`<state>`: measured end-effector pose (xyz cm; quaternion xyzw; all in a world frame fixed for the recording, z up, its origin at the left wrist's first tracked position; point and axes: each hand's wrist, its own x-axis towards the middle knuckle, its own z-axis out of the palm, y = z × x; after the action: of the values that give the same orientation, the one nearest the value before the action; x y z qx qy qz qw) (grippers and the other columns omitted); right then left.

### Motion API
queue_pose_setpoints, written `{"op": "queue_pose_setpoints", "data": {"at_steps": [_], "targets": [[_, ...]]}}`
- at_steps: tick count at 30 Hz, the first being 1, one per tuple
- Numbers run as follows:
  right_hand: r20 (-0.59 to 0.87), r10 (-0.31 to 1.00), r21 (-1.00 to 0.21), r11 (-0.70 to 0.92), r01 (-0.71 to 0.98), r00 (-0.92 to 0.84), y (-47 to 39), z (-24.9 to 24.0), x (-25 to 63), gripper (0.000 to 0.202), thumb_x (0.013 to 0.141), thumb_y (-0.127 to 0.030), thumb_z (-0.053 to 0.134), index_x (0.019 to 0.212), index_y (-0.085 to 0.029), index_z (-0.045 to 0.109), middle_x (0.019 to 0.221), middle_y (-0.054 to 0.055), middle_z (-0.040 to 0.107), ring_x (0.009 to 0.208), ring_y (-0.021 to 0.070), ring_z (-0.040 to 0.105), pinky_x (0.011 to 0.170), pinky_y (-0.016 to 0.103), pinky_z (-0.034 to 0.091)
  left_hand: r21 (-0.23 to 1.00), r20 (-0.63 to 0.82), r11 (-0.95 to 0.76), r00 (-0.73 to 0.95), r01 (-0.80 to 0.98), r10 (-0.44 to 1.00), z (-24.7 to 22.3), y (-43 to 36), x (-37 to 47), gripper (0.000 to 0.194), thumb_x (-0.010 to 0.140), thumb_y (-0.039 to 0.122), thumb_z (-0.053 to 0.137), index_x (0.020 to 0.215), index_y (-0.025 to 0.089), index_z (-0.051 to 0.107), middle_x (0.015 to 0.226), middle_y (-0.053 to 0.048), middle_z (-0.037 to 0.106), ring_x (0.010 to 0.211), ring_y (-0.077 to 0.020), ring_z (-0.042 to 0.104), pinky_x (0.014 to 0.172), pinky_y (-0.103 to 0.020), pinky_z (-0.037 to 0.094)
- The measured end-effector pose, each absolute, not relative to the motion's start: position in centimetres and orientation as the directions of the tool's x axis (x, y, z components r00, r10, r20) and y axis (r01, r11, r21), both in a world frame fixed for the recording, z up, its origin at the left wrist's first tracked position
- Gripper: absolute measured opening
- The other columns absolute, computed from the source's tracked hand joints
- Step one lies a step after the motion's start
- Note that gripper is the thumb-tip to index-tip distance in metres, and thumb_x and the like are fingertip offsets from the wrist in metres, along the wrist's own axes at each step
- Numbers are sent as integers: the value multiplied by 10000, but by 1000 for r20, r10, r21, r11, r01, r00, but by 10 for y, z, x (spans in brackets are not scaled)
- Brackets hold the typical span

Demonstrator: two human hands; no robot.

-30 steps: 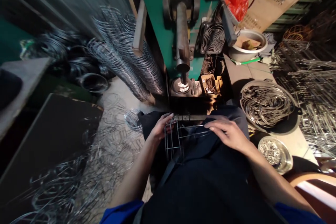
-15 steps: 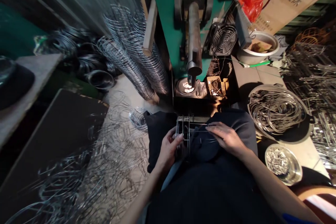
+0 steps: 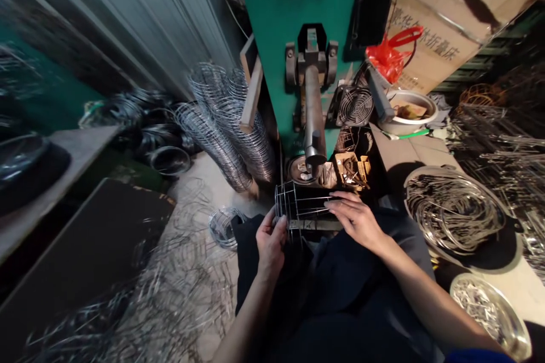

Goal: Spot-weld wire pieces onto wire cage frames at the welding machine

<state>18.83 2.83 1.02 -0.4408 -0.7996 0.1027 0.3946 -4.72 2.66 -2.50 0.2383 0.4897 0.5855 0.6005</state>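
Note:
My left hand (image 3: 271, 245) is closed round the near left side of a small wire frame (image 3: 286, 199), built of thin metal rods crossed by bent wires. From the frame, long thin wires stretch right into the fingers of my right hand (image 3: 358, 222), which pinch their far ends. The frame hangs above my lap, just below the round metal arm (image 3: 314, 119) of a green machine (image 3: 266, 45). My palms and fingers hide part of the rods.
Stacks of wire rings (image 3: 221, 142) stand left of the machine. Loose wires (image 3: 183, 289) litter the floor. On the right are a pan of curved wires (image 3: 455, 212), a metal bowl of small pieces (image 3: 479, 306) and a white pot (image 3: 411, 116). A red bag (image 3: 387, 59) hangs behind.
Both hands have lifted the wire frame up from my lap and forward, closer to the machine's arm. My view has tilted up, showing the switches on the machine's top.

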Motion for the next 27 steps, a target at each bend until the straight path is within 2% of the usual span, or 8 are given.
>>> {"op": "queue_pose_setpoints", "data": {"at_steps": [4, 9, 16, 27], "targets": [[572, 778, -509, 585, 631, -260, 47, 7, 184, 236, 965, -191, 557, 1122, -241, 727, 1003, 59, 767, 1140, 239, 650, 934, 422, 547, 853, -290, 173, -170, -492, 942, -32, 41, -48, 615, 696, 353, 849, 1243, 152, 652, 545, 108, 407, 390, -6, 293, 390, -138, 266], [615, 747, -487, 612, 623, -252, 66, 6, 178, 242, 956, -180, 567, 1114, -249, 736, 951, 49, 768, 1097, 234, 664, 925, 411, 538, 842, -276, 144, -186, -519, 943, -40, 55, -51, 607, 697, 361, 847, 1233, 161, 645, 554, 107, 416, 388, -10, 307, 383, -138, 267], [652, 712, -447, 639, 625, -262, 79, 4, 172, 280, 939, -127, 579, 1149, -251, 717, 980, 39, 763, 1120, 230, 643, 947, 418, 517, 833, -256, 105, -211, -544, 943, -35, 64, -54, 562, 693, 346, 853, 1189, 165, 657, 544, 113, 403, 382, -7, 295, 374, -133, 257], [665, 711, -455, 627, 632, -226, 89, -3, 165, 290, 938, -117, 558, 1138, -262, 711, 993, 47, 748, 1115, 234, 638, 967, 438, 502, 836, -260, 86, -252, -543, 932, -27, 72, -51, 564, 670, 348, 863, 1161, 153, 666, 538, 117, 403, 370, -5, 301, 372, -139, 283]]}}
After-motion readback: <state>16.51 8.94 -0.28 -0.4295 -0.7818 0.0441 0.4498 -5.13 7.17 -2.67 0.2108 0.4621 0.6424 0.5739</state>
